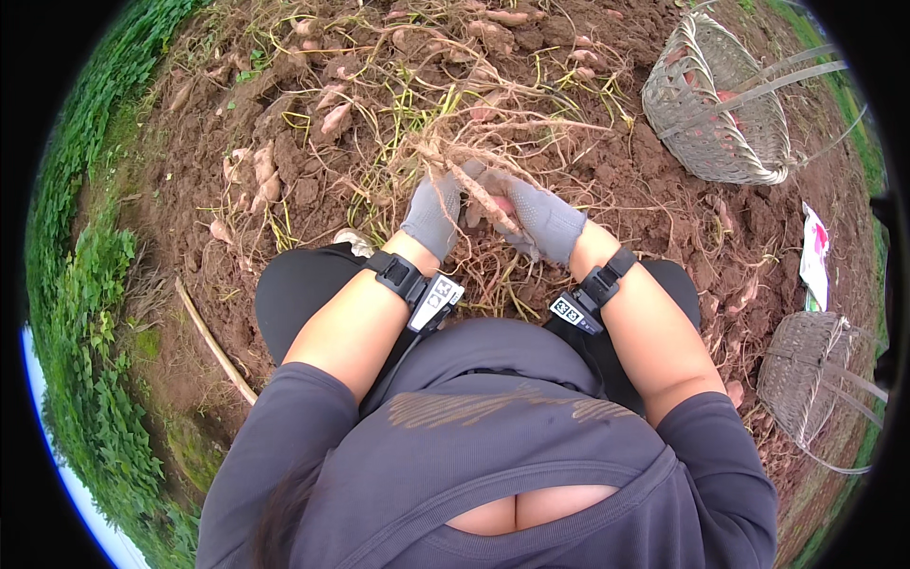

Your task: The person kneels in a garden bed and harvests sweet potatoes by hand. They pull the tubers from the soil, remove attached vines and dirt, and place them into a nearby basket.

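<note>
My left hand, in a grey glove, grips a clump of sweet potato roots and stems in front of my knees. My right hand, gloved the same way, is closed on the same clump from the right, with a reddish tuber partly showing by its fingers. A long pale root slants down between both hands. Loose thin roots and yellowish stems spread over the soil beyond them, hiding some of my fingertips.
Dug soil holds several scattered tubers. A woven basket with reddish contents stands at upper right, another basket at lower right beside a white bag. A stick lies left; green plants line the left edge.
</note>
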Tool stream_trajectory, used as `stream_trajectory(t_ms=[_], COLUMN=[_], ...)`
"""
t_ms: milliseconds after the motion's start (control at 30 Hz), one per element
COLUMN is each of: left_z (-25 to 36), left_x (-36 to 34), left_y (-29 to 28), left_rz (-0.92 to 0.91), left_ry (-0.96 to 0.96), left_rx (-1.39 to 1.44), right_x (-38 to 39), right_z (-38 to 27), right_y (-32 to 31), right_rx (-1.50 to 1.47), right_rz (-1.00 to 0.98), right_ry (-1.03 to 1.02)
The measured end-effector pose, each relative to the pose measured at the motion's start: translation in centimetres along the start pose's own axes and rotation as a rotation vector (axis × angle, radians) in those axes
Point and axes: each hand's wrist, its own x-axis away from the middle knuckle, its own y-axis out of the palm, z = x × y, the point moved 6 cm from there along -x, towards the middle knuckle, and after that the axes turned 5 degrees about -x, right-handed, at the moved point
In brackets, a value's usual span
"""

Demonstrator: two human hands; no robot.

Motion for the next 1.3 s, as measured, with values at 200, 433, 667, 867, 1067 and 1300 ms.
stream_trajectory(t_ms=[200, 433, 667, 867, 1067, 1300], left_z=[-1.2, -1.5, -2.9, -4.9, -5.0, -4.2], left_x=[0.5, 0.6, -1.5, -2.6, -3.8, -2.6], left_y=[-0.3, -1.8, -1.4, -4.3, -5.5, -0.5], left_rz=[0.301, 0.517, 0.19, 0.465, 0.505, -0.007], left_ry=[-0.083, -0.176, -0.015, -0.103, 0.004, -0.146], left_rx=[0.0, -0.317, 0.083, -0.304, -0.758, -2.066], right_x=[0.6, 0.4, -0.3, -1.3, -1.8, -2.4], right_z=[0.3, -2.3, -2.3, -2.0, -0.5, 0.9], right_y=[0.0, 0.8, -3.0, -3.7, -3.7, -4.6], right_rx=[-0.001, 0.893, 0.62, 0.95, 1.236, 1.288], right_rz=[-0.12, 0.013, 0.129, 0.112, 0.126, 0.236], right_ry=[-0.014, -0.851, -0.134, -0.355, -0.384, 0.094])
